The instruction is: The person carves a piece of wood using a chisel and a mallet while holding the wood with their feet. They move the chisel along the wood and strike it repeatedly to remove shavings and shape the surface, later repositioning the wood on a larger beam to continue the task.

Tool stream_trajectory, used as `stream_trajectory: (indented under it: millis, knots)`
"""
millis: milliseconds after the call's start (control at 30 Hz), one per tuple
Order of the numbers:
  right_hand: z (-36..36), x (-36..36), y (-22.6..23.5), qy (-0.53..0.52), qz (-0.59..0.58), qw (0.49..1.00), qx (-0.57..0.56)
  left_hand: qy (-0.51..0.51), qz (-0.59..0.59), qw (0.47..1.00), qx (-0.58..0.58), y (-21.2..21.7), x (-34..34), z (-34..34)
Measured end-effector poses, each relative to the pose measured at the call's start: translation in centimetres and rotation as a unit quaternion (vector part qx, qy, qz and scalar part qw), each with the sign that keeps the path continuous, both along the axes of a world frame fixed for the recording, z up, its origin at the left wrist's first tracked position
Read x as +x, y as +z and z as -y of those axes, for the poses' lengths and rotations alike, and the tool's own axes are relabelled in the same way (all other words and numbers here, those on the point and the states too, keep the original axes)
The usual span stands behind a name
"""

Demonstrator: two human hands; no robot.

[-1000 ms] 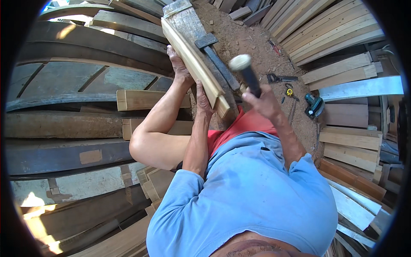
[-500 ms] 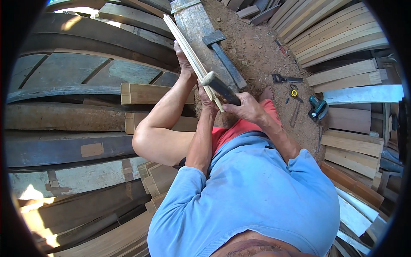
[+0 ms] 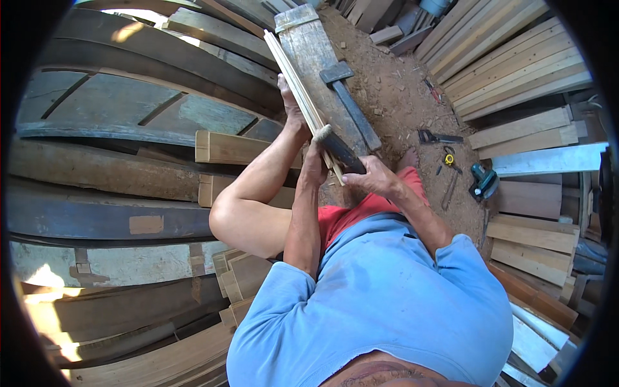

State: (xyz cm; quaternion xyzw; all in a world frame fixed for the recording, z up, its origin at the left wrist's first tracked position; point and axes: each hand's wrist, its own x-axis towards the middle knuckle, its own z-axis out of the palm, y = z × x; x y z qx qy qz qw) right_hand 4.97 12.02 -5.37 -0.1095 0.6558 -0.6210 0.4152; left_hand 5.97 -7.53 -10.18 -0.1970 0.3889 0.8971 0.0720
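a grey plank bench (image 3: 308,45) carries a mallet (image 3: 351,103) over a dirt floor (image 3: 400,97) strewn with tools.

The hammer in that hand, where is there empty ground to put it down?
The hammer could go on the bare dirt, bordered by the grey plank on one side and the stacked boards on the other. Nearer the saw, tape measure and drill it is crowded.

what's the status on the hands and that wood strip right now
Left hand grips the pale wood strip. Right hand shut on mallet, head on the strip. Strip lies along grey plank; hatchet beside it.
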Motion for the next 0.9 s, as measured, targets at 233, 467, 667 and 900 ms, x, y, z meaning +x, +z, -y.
stream_trajectory:
  millis: [233, 467, 667, 900]
  knots:
    - [0.4, 1.1, -1.7, 0.010, -0.020, 0.999, -0.026, -0.049, -0.028, 0.998, -0.018, -3.0, -0.3, 1.6]
    - [1.0, 0.5, -2.1, 0.016, -0.084, 0.995, 0.053, -0.056, -0.018, 0.996, -0.067, -1.7, -0.7, 2.1]
    - [0.3, 0.0, -3.9, -0.067, 0.043, 0.995, -0.067, -0.056, -0.074, 0.900, -0.427, -1.0, -3.2, 0.9]
    - [-0.7, -0.6, -3.2, -0.053, 0.022, 0.998, -0.019, -0.110, 0.001, 0.839, -0.532, 0.2, -2.9, 0.0]
